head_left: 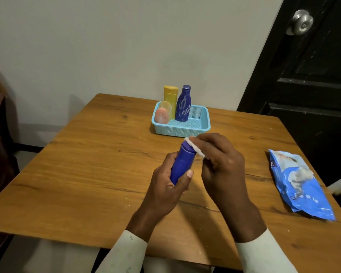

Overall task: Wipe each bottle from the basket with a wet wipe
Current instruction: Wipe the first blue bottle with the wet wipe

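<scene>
Held above the table in front of the basket (203, 123), the blue bottle (182, 163) is gripped round its body by the left hand (168, 186) while the right hand (219, 160) pinches the wet wipe (194, 147) against its cap, so I'd turn the bottle steadily to cover every side.

One head-worn wide-angle cam, looking fwd and down over the counter (98, 164) from its near edge. Close range: forearms enter at 6 o'clock, basket (182, 129) toward 12, wall beyond it, door (311, 79) at 2. No 2nd view, so no shared area.
</scene>
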